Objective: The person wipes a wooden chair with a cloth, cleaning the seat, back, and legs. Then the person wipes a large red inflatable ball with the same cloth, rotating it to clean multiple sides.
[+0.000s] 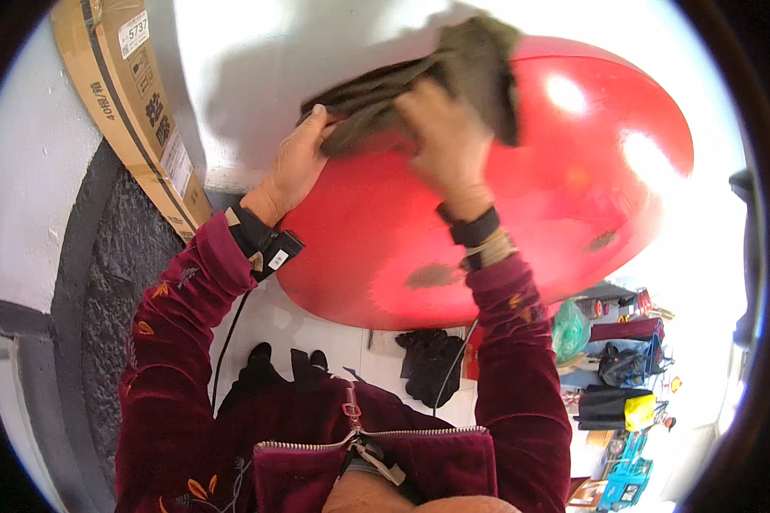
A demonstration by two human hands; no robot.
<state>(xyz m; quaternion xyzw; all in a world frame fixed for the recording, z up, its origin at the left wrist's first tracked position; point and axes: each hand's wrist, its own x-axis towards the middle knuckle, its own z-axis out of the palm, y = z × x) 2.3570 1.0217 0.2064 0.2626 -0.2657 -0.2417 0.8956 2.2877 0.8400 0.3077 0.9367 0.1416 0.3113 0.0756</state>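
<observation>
A dark olive folded garment (479,73) lies over the far side of a glossy red round table (530,192); its exact kind does not show. At the garment's left end, my left hand (295,161) pinches the edge between thumb and fingers. My right hand (447,137), smeared by motion, is over the middle of the cloth. Its fingertips are blurred against the fabric, so whether they grip it I cannot tell. Black straps circle both my wrists, below maroon velvet sleeves.
A long cardboard box (133,103) leans against the white wall at left. Two dark worn-looking patches (432,275) mark the tabletop. Black cloth (432,363) lies on the tiled floor below the table. Hanging clothes (612,406) and a green translucent bag (571,329) are at right.
</observation>
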